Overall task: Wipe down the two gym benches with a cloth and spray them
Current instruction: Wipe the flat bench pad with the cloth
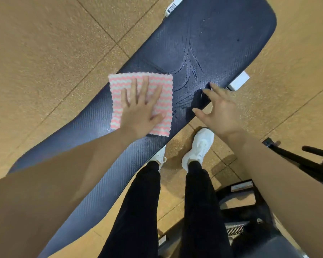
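A long dark blue padded gym bench (213,43) runs diagonally from lower left to upper right, with wet streaks on its upper half. A pink and white zigzag cloth (162,84) lies flat on the bench's middle. My left hand (140,112) presses on the cloth, palm down, fingers spread. My right hand (220,110) hovers at the bench's near edge, fingers apart and curled, fingertips at the pad's rim, holding nothing. No spray bottle is in view.
A tan tiled floor (45,53) surrounds the bench. My legs in black trousers and white shoes (198,148) stand by the bench's near side. Black metal gym equipment (250,211) with a handle and a spring sits at lower right.
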Motion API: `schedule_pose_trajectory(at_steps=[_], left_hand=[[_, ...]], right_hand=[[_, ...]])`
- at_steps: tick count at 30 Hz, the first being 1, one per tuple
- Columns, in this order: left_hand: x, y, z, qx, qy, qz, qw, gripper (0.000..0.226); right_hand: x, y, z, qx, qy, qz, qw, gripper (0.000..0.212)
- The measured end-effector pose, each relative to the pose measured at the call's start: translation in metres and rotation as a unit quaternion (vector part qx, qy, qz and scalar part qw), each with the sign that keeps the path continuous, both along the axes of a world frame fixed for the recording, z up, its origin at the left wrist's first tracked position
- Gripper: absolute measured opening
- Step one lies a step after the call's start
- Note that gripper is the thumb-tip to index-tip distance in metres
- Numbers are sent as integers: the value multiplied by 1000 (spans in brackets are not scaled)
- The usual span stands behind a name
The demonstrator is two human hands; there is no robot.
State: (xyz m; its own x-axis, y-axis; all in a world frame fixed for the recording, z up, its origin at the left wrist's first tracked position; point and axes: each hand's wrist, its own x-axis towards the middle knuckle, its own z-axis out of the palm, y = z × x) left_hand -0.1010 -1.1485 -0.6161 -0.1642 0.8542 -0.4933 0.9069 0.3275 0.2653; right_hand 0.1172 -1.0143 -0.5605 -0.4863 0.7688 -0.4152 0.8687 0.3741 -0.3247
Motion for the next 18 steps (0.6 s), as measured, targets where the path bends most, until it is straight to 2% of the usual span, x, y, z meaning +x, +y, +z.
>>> schedule_pose_trajectory(at_steps=[5,11,14,18], left_hand=[[41,-5,-3,6,7,-90,996,86],[50,2,-8,29,10,-135,990,76],[27,32,-8,39,28,-115,992,74],[-8,93,-5,27,60,-9,998,75]], right_hand=[[8,48,-22,54,-30,-41,997,94],[15,58,-31,58,-45,-6,997,98],[18,67,-31,56,-39,8,998,96],[27,79,-32,80,-31,52,995,88]])
